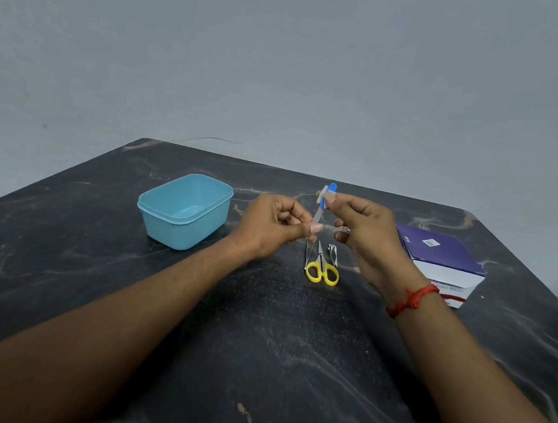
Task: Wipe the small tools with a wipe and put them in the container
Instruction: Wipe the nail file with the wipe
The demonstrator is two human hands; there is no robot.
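Dark marble table [256, 346] against grey wall [287, 57]. Both hands raised over table middle. Right hand [368, 234] pinches nail file [319, 212] near its blue end; file nearly upright, slightly tilted. Left hand [269, 224] pinches file's lower part with thumb and finger. Small pale piece [330, 229] there, wipe or not, cannot tell. On table below: yellow-handled scissors [322, 267], tweezers [307, 254] just left of them, nail clipper [333, 253] just right. Blue container [179, 232] open, further left. Purple box [438, 252] at right.
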